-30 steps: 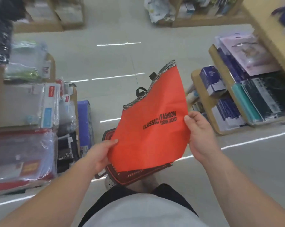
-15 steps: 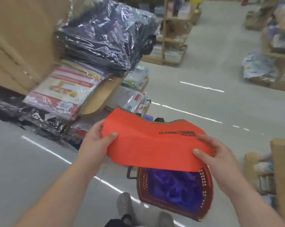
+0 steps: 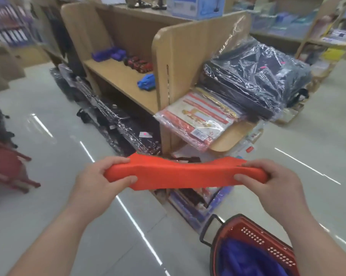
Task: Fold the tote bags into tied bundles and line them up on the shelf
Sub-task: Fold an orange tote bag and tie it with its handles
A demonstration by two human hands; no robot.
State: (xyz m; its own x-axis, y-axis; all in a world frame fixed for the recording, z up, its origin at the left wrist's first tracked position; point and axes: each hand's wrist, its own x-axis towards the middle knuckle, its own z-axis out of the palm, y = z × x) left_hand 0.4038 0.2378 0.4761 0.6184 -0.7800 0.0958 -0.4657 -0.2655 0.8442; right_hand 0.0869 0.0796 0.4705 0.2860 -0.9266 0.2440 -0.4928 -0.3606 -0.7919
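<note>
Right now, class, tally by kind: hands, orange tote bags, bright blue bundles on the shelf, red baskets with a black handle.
hands: 2, the left hand and the right hand
orange tote bag: 1
bright blue bundle: 1
red basket: 1
Total: 5

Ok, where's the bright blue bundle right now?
In the head view the bright blue bundle lies alone near the front of the wooden shelf, beside its right side panel, with the red bundles behind it.

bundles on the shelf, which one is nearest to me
The bright blue bundle, lying alone near the front end of the shelf. The purple bundles and dark red bundles sit together farther back.
</note>
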